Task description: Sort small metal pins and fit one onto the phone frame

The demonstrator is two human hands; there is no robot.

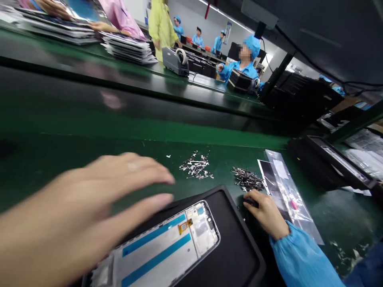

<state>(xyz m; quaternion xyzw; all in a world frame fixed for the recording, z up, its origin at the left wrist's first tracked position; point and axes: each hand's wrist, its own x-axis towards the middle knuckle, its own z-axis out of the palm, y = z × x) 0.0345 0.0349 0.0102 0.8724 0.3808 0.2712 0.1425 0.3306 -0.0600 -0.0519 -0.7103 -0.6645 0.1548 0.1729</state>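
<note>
My left hand (pixel 110 191), smeared by motion, hovers over the left side of a black tray (pixel 236 243). Its thumb and fingers are apart, with nothing seen between them. In the tray lies a phone frame (pixel 158 255), silvery inside, with two blue strips and a small orange flex cable (pixel 184 226). Right of the tray, my right hand (pixel 266 211), in a blue sleeve, rests low with curled fingers. Something small and dark shows between its thumb and forefinger; I cannot make out what. Just beyond it sits a pile of small dark parts (pixel 247 179).
A second heap of small silver and black parts (pixel 197 165) lies beyond the tray. Right of my hand is a clear plastic bag (pixel 295 199). A raised green shelf (pixel 125 79) crosses behind, carrying stacks (pixel 128 48) and a tape dispenser (pixel 176 61). Several co-workers are beyond it.
</note>
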